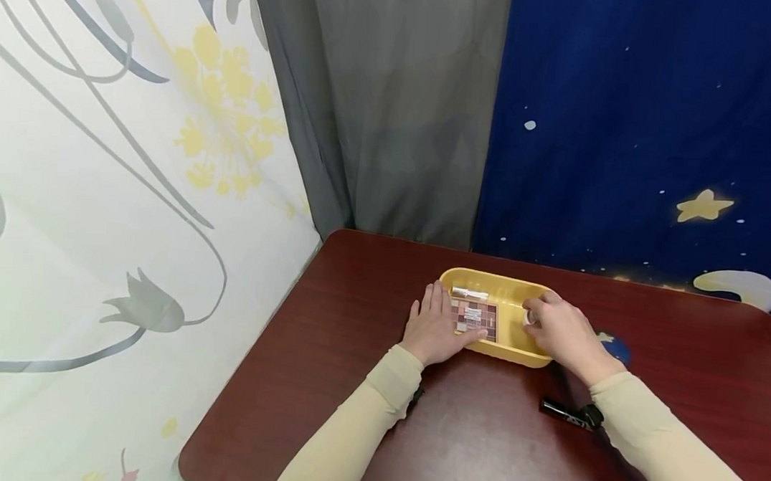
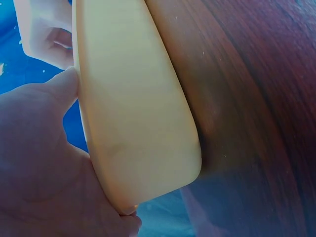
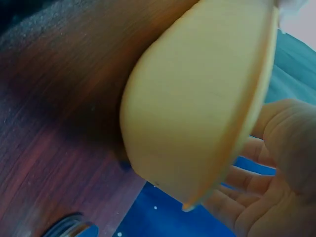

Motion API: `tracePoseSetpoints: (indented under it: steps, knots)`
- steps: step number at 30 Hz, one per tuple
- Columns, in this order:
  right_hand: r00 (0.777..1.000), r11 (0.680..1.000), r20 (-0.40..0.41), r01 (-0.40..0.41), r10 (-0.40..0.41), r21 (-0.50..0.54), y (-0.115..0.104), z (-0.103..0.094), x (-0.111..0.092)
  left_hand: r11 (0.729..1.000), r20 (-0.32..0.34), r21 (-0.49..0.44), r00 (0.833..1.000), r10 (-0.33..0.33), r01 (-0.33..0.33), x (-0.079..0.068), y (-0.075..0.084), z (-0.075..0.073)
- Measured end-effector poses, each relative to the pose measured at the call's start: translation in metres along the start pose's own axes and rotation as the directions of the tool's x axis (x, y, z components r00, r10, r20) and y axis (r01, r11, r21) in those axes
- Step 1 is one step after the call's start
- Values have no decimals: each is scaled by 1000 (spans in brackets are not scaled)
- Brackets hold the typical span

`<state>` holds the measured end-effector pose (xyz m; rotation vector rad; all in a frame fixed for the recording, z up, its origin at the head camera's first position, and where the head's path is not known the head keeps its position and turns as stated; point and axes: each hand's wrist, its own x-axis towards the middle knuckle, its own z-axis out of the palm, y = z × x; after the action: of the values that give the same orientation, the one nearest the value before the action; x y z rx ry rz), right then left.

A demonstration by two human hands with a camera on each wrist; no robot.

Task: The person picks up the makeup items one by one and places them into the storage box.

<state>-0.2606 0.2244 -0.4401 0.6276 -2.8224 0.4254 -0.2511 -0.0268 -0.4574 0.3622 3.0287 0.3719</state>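
Observation:
A yellow oval tray (image 1: 512, 354) stands on the table. Inside its left half lie an eyeshadow palette (image 1: 489, 324) with many small pans and a clear, silver-ended tube (image 1: 469, 294). My left hand (image 1: 432, 330) rests over the tray's left end, fingers straight and thumb stretched across the near rim. At the right end, my right hand (image 1: 564, 333) reaches in over the rim and pinches a small white item (image 1: 528, 318), mostly covered by the fingers. Both wrist views show the tray's outer wall (image 2: 133, 113), with the right hand's fingers (image 3: 252, 180) beyond the rim.
A black marker-like tube (image 1: 564, 413) with pale lettering lies by the right sleeve. A blue round thing (image 1: 616, 348) with a yellow star sits right of the tray. Dark red tabletop (image 1: 357, 297) runs back to grey and blue curtains; a patterned white wall (image 1: 165, 245) borders it left.

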Motion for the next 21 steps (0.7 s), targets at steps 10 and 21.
tracePoseSetpoints:
  steps: [10,21]
  knots:
    - [995,998,94,-12,18,-65,4,19,13,1000,2,6,1000,-6,6,1,-1,3]
    - [989,995,147,15,0,-97,9,23,19,1000,-2,7,1000,3,-3,0,-1,1]
